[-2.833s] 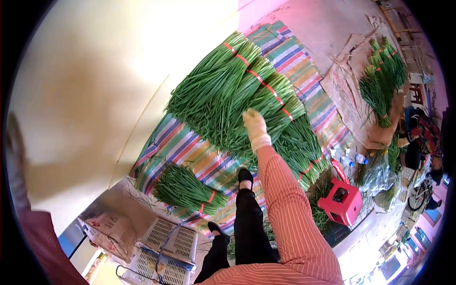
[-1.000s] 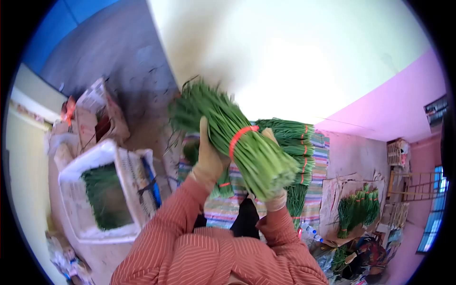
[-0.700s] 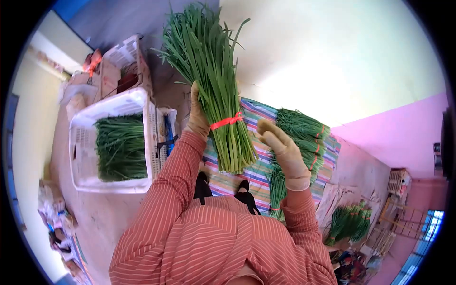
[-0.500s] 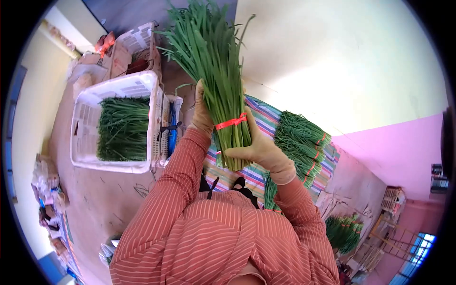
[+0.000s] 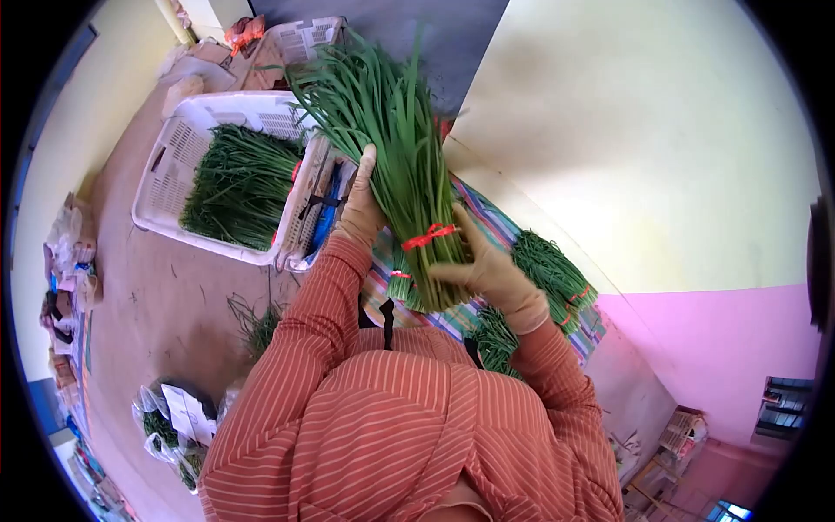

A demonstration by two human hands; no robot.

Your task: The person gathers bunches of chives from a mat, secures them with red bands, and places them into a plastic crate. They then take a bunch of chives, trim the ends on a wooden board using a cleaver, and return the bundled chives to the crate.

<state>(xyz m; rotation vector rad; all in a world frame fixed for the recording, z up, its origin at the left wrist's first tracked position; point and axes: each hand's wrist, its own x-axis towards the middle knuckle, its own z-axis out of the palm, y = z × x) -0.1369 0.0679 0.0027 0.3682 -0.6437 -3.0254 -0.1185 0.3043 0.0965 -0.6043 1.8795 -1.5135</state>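
A large bundle of garlic chives (image 5: 404,165), tied near the stem ends with a red band (image 5: 429,236), is held up in front of me, leaves pointing up and away. My left hand (image 5: 361,204), in a pale glove, grips its left side, with the thumb showing and the other fingers hidden behind. Against the right side, close to the band, is my right hand (image 5: 494,277), also gloved. Its thumb lies across the stems, slightly blurred, and its fingers run along the bundle's edge. Below, more banded chive bundles (image 5: 552,274) rest on a striped sheet (image 5: 487,213).
To the left stands a white plastic crate (image 5: 156,196) holding chives with red bands. Another crate (image 5: 304,39) is behind it. Plastic bags with greens (image 5: 161,426) sit on the floor at lower left. A pale wall (image 5: 626,148) rises at the right.
The view has turned, so the crate and sheet appear shifted and tilted. The bundle stays in my hands, its leaves a little lower. My right thumb and fingers have moved slightly on the stems.
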